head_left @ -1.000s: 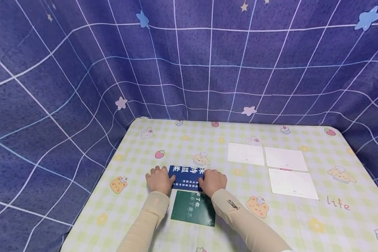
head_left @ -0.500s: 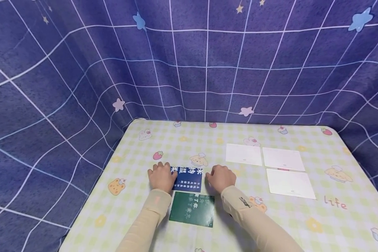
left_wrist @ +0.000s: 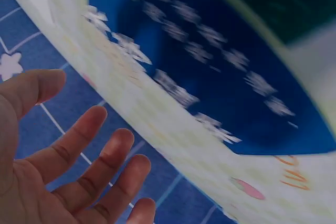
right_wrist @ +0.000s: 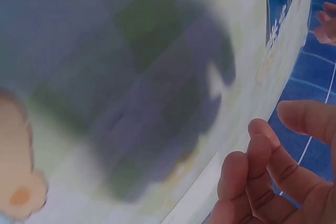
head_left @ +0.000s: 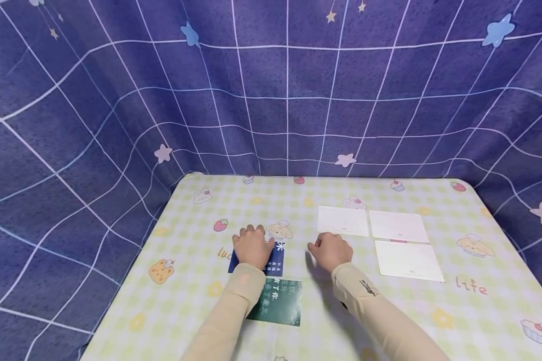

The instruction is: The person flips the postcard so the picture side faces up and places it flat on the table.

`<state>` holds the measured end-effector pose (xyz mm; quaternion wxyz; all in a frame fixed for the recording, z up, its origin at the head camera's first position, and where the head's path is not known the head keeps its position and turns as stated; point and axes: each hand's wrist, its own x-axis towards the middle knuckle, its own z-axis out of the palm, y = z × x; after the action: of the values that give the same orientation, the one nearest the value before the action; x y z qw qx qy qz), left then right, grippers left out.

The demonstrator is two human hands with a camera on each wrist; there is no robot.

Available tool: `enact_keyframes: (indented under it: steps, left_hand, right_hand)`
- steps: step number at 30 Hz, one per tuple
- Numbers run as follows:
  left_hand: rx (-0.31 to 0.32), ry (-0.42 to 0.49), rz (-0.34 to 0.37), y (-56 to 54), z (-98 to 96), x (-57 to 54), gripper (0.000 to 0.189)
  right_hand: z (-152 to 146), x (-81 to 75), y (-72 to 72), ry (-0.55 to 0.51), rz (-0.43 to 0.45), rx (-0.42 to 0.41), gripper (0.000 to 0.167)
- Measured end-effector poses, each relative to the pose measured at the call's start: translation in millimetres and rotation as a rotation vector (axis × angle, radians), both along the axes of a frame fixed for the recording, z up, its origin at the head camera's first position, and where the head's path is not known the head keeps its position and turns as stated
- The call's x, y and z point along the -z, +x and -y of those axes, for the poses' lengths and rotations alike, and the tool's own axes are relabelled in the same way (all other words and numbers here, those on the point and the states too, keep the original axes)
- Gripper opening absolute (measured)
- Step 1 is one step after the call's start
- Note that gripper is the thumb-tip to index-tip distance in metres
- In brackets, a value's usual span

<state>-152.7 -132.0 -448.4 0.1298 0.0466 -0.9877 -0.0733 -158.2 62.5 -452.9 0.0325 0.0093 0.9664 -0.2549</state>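
Note:
A dark blue card with white characters [head_left: 277, 260] lies on the table, partly hidden beneath my left hand [head_left: 253, 246]. That hand hovers over the card with its fingers spread, and in the left wrist view its fingers [left_wrist: 89, 161] are apart from the card and hold nothing. Below the blue card lies a green card with writing [head_left: 282, 303], partly covered by my left forearm. My right hand [head_left: 331, 251] is off to the right of the blue card, above the tablecloth. Its fingers [right_wrist: 233, 174] are loosely bent, with nothing between them and the thumb.
Several pale cards lie at the right: one at the back [head_left: 343, 220], another beside it [head_left: 398, 226], and a third [head_left: 408, 260] in front of that one. The checked tablecloth [head_left: 235, 200] covers the table. A blue grid-patterned curtain [head_left: 271, 110] hangs behind and at the sides.
My right hand has let go of the blue card's right edge and moved right. My left hand has come off the card's left edge and moved right, over the card.

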Motion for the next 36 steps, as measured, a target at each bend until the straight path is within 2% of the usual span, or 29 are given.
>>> enact_keyframes:
  steps: [14,22,36]
  left_hand:
    - [0.062,0.007,0.030,-10.6,-55.4,-12.6,0.035]
    - [0.099,-0.015,0.028,-11.6,-78.7,-8.8,0.034]
    - [0.124,-0.027,0.092,-13.9,-110.1,-6.2,0.043]
  right_hand:
    - [-52.3,-6.5,-1.7,-0.009,0.039,0.064,0.030]
    - [-73.6,-10.4,-0.4,0.004,0.069,0.110,0.030]
    - [-105.4,-6.2,0.4,-0.013,0.053,0.141,0.028]
